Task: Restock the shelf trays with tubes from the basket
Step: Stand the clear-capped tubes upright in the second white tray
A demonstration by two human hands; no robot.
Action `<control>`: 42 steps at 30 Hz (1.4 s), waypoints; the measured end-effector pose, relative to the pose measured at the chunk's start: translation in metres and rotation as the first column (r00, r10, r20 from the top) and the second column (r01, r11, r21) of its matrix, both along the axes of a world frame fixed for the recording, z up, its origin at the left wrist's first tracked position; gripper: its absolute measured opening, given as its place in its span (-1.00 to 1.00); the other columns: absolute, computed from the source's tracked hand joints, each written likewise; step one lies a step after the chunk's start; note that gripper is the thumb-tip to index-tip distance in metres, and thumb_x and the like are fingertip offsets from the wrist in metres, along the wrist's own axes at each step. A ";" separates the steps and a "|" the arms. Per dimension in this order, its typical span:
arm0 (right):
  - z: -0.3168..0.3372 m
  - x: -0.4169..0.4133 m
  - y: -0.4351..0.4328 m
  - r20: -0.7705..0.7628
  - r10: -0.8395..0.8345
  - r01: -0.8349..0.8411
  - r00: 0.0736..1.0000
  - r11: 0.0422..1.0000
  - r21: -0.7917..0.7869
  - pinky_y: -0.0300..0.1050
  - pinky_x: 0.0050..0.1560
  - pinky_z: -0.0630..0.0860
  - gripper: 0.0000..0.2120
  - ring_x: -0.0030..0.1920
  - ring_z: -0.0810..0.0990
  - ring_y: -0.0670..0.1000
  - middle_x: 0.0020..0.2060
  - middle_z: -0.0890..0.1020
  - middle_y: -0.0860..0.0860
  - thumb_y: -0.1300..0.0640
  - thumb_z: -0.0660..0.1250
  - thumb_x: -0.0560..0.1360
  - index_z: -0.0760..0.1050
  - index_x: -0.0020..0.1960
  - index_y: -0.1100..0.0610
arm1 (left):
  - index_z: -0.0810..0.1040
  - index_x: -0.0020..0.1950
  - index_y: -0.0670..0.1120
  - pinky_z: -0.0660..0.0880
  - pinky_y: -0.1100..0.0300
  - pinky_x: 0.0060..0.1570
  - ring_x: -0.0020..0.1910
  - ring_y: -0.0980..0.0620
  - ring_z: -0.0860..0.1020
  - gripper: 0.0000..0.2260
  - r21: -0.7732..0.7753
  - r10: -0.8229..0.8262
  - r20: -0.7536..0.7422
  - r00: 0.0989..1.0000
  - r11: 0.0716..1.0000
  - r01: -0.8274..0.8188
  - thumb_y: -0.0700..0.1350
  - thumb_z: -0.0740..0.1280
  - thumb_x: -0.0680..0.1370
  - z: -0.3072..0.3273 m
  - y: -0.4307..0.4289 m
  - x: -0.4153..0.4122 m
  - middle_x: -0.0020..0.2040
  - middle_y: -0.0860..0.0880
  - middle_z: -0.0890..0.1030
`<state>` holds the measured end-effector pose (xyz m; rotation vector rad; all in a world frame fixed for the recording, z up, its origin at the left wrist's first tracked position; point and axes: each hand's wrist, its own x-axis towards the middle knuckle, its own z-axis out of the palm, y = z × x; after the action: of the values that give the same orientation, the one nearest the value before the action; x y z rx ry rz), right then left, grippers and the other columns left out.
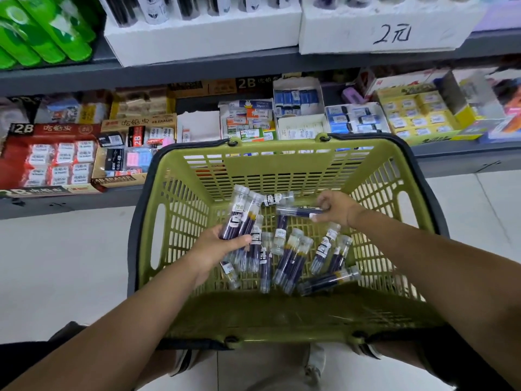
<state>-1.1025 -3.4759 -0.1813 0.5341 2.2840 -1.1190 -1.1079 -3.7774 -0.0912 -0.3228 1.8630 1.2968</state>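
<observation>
A green plastic basket [282, 314] with dark handles stands on the floor below me, and several clear tubes [293, 258] with dark refills lie loose on its bottom. My left hand [217, 245] grips a bunch of tubes [244, 215] that point up and away. Over the far right part of the basket, my right hand [337, 207] pinches a single tube [298, 212] lying crosswise. On the upper shelf two white foam trays [197, 38] hold upright tubes; the right-hand tray [389, 32] bears a handwritten price.
The lower shelf [197, 193] behind the basket is packed with eraser boxes [56, 162] and small stationery cartons [417, 117]. Green packs [42, 32] lie on the upper shelf at the left. Pale floor tiles [62, 263] flank the basket. My shoes [313, 362] show below it.
</observation>
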 end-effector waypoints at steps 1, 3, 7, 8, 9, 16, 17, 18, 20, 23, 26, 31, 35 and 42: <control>0.012 -0.004 0.001 -0.015 0.028 -0.028 0.999 1.000 -0.011 -0.09 0.04 0.48 -0.74 -0.17 0.51 -0.04 -0.26 0.50 -0.06 0.19 0.53 0.31 0.46 -0.14 0.09 | 0.37 0.38 -0.03 0.22 -0.07 0.41 0.26 0.00 0.50 -0.45 -0.003 0.000 -0.010 1.000 1.000 0.000 -0.04 0.47 0.44 0.005 0.001 -0.001 0.23 0.00 0.54; 0.042 -0.011 0.003 -0.057 0.093 -0.093 0.994 0.996 0.005 -0.14 0.04 0.45 -0.76 -0.12 0.54 -0.04 -0.19 0.57 -0.02 0.13 0.54 0.31 0.49 -0.18 0.08 | 0.46 0.33 -0.07 0.30 -0.09 0.39 0.04 0.07 0.64 -0.45 0.021 -0.008 -0.037 0.999 1.000 0.009 0.02 0.49 0.38 0.022 0.007 -0.005 0.10 -0.03 0.67; 0.112 -0.022 0.012 -0.131 0.225 -0.220 0.965 0.974 0.056 0.02 0.17 0.50 -0.84 0.03 0.60 0.04 -0.07 0.63 0.01 0.05 0.53 0.31 0.55 -0.21 -0.08 | 0.55 0.12 -0.05 0.54 0.06 0.13 -0.05 0.02 0.64 -0.65 0.054 0.005 -0.193 0.981 0.999 0.006 -0.02 0.51 0.39 0.052 0.025 -0.018 -0.01 -0.02 0.68; 0.132 -0.023 0.015 -0.151 0.227 -0.224 0.962 0.974 0.038 0.00 0.17 0.51 -0.84 0.04 0.61 0.03 -0.06 0.65 0.01 0.06 0.53 0.32 0.56 -0.21 -0.09 | 0.55 0.07 -0.02 0.56 0.17 -0.01 -0.05 0.04 0.62 -0.73 0.062 -0.008 -0.269 0.963 0.998 0.026 -0.09 0.51 0.42 0.062 0.030 -0.022 -0.03 0.01 0.66; 0.152 -0.024 0.018 -0.176 0.220 -0.222 0.959 0.975 0.009 -0.10 0.14 0.53 -0.84 0.02 0.62 -0.03 -0.07 0.66 -0.01 0.09 0.53 0.33 0.56 -0.21 -0.08 | 0.54 0.04 0.02 0.54 0.22 -0.07 -0.05 0.06 0.61 -0.75 0.052 -0.039 -0.362 0.931 0.997 0.062 -0.13 0.51 0.44 0.072 0.035 -0.025 -0.04 0.06 0.64; 0.308 -0.019 0.044 -0.588 -0.006 -0.091 0.809 0.987 -0.135 -0.31 -0.17 0.48 -0.74 -0.20 0.56 -0.13 -0.20 0.63 -0.04 0.15 0.42 0.38 0.53 0.05 0.18 | 0.42 0.35 0.08 0.31 0.66 -0.04 0.05 0.40 0.51 -0.51 0.077 -0.124 -0.753 0.647 0.959 0.273 -0.13 0.48 0.47 0.147 0.082 -0.039 0.22 0.20 0.54; 0.324 -0.020 0.048 -0.662 -0.048 -0.053 0.748 0.990 -0.131 -0.33 -0.26 0.48 -0.76 -0.28 0.55 -0.14 -0.25 0.61 -0.03 0.18 0.40 0.43 0.50 0.07 0.18 | 0.40 0.37 0.07 0.27 0.69 -0.04 0.11 0.38 0.48 -0.50 0.090 -0.109 -0.778 0.618 0.955 0.281 -0.15 0.47 0.48 0.153 0.090 -0.042 0.27 0.18 0.51; 0.338 -0.023 0.052 -0.733 -0.075 -0.013 0.676 0.994 -0.113 -0.34 -0.32 0.46 -0.80 -0.35 0.55 -0.16 -0.31 0.60 -0.02 0.23 0.36 0.47 0.47 0.07 0.13 | 0.38 0.41 0.05 0.25 0.71 -0.01 0.15 0.40 0.42 -0.46 0.080 -0.110 -0.805 0.583 0.953 0.291 -0.15 0.47 0.49 0.160 0.097 -0.045 0.30 0.19 0.47; 0.360 -0.032 0.060 -0.851 -0.102 0.071 0.515 0.995 -0.075 -0.30 -0.34 0.48 -0.76 -0.40 0.53 -0.12 -0.38 0.55 0.00 0.26 0.34 0.50 0.36 0.01 -0.01 | 0.30 0.49 0.03 0.22 0.64 0.18 0.22 0.42 0.34 -0.38 0.043 -0.137 -0.842 0.522 0.948 0.317 -0.15 0.47 0.49 0.169 0.111 -0.052 0.34 0.21 0.39; 0.375 -0.053 0.072 -0.940 -0.109 0.237 0.323 0.971 -0.031 -0.05 -0.23 0.50 -0.71 -0.34 0.44 0.02 -0.38 0.42 0.04 0.17 0.36 0.45 0.27 -0.06 -0.08 | 0.20 0.55 0.05 0.11 0.24 0.48 0.48 0.19 0.19 -0.31 -0.110 -0.246 -0.882 0.402 0.937 0.333 -0.07 0.45 0.50 0.173 0.128 -0.064 0.53 0.08 0.23; 0.372 -0.071 0.076 -0.943 -0.057 0.325 0.329 0.944 0.057 -0.06 -0.22 0.40 -0.71 -0.37 0.39 -0.03 -0.40 0.41 0.06 0.07 0.39 0.41 0.28 -0.04 -0.07 | 0.17 0.56 0.08 0.02 0.03 0.53 0.56 0.07 0.04 -0.28 -0.243 -0.332 -0.885 0.327 0.928 0.283 0.00 0.45 0.49 0.170 0.138 -0.074 0.58 0.03 0.13; 0.359 -0.086 0.071 -0.915 0.038 0.333 0.401 0.925 0.184 -0.12 -0.15 0.42 -0.69 -0.33 0.42 -0.06 -0.35 0.45 -0.05 0.09 0.37 0.46 0.35 0.13 0.13 | 0.21 0.54 0.06 0.02 0.00 0.53 0.55 0.12 0.01 -0.31 -0.252 -0.328 -0.903 0.278 0.927 0.278 -0.02 0.46 0.48 0.164 0.140 -0.078 0.56 0.08 0.14; 0.361 -0.091 0.066 -0.912 0.075 0.305 0.404 0.929 0.211 -0.19 -0.16 0.42 -0.71 -0.29 0.45 -0.09 -0.31 0.45 -0.15 0.07 0.36 0.47 0.36 0.13 0.07 | 0.32 0.49 0.02 0.03 0.15 0.50 0.46 0.31 -0.01 -0.39 -0.238 -0.312 -0.919 0.240 0.926 0.293 -0.07 0.46 0.48 0.165 0.138 -0.077 0.39 0.29 0.08; 0.354 -0.103 0.062 -0.864 0.153 0.348 0.480 0.870 0.348 0.29 0.27 0.34 -0.77 -0.13 0.52 0.11 -0.21 0.61 0.08 -0.05 0.29 0.46 0.29 0.06 -0.15 | 0.29 0.50 0.05 0.01 0.28 0.42 0.43 0.39 -0.06 -0.38 -0.251 -0.338 -0.908 0.249 0.912 0.324 -0.09 0.46 0.49 0.167 0.136 -0.077 0.37 0.35 0.02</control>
<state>-1.2053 -3.4141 0.1728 0.2687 3.5758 -0.9600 -1.1854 -3.6413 0.0757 1.0900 2.6668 1.2216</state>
